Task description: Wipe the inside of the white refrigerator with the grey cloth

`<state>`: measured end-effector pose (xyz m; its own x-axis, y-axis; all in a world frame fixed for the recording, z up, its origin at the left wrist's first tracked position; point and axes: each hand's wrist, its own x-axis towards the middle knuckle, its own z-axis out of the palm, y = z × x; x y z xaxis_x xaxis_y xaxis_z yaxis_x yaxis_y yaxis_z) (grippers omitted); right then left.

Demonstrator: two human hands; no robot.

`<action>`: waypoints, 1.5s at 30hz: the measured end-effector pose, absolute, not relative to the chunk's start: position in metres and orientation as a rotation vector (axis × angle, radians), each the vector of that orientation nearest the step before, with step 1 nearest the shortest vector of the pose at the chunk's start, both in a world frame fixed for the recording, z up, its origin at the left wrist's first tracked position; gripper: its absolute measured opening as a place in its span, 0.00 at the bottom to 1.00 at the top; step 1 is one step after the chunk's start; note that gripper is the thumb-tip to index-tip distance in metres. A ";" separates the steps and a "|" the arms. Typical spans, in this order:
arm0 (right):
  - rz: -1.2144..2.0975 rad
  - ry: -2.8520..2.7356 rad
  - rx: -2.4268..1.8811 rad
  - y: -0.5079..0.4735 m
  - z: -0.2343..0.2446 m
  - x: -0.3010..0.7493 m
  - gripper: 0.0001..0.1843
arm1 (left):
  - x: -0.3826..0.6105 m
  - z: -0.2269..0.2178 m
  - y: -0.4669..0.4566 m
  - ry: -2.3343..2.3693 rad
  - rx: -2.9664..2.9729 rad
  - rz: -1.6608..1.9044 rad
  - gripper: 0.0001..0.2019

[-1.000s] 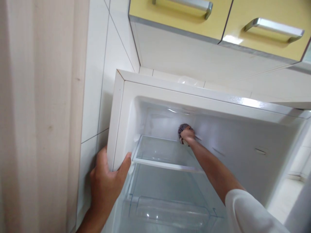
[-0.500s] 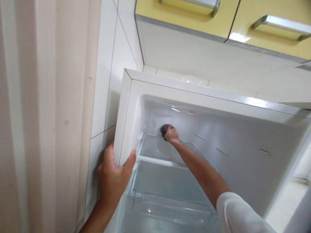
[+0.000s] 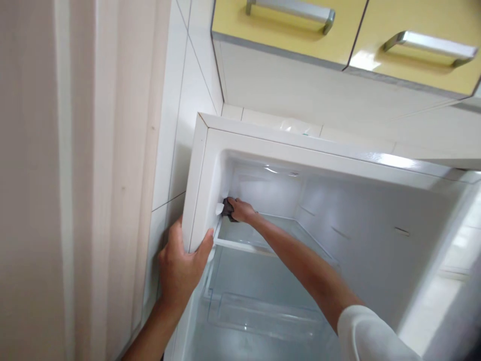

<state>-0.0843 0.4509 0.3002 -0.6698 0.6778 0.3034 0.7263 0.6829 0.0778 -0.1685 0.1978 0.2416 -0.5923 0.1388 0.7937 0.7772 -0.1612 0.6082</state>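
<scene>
Deep inside a white refrigerator [image 3: 338,145], my right hand [image 3: 242,210] presses a dark, crumpled cloth [image 3: 228,208] against the left inner wall, just above the upper glass shelf [image 3: 259,231]. Part of the cloth is hidden by the fingers. My left hand [image 3: 184,268] grips the refrigerator's left front edge, its thumb on the inner side and its fingers wrapped round the outside. Beside the cloth, a small white knob-like fitting [image 3: 219,208] sticks out of the wall.
Below the upper shelf lie another glass shelf [image 3: 259,276] and a clear plastic drawer [image 3: 263,313]. Yellow cabinets [image 3: 289,30] with metal handles hang overhead. A wooden door frame [image 3: 124,150] and white tiled wall [image 3: 169,150] stand close on the left.
My right hand has moved the cloth leftward from the back wall to the left inner wall. The left hand keeps its grip on the edge, and the view has shifted slightly.
</scene>
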 end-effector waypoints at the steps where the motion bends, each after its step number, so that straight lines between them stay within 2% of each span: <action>1: -0.280 -2.666 -1.075 0.441 0.300 -0.077 0.36 | -0.169 0.242 0.198 -1.650 -1.044 -1.806 0.22; 8: -0.255 -2.697 -0.696 0.352 0.286 -0.030 0.37 | -0.169 0.244 0.197 -1.724 -1.026 -1.788 0.25; 13: -0.403 -2.661 -0.619 0.311 0.275 -0.007 0.34 | -0.169 0.247 0.197 -1.762 -1.006 -1.778 0.26; 20: -0.430 -2.494 -1.102 0.333 0.277 0.036 0.30 | -0.169 0.248 0.195 -1.793 -1.022 -1.741 0.28; 28: -0.457 -2.146 -1.818 0.387 0.276 0.122 0.32 | -0.169 0.248 0.194 -1.829 -1.017 -1.779 0.27; 34: -0.383 -2.070 -1.940 0.439 0.278 0.141 0.35 | -0.167 0.250 0.193 -1.864 -0.993 -1.829 0.26; 45: -0.539 -2.021 -1.940 0.510 0.276 0.109 0.28 | -0.171 0.244 0.192 -1.812 -1.013 -1.814 0.24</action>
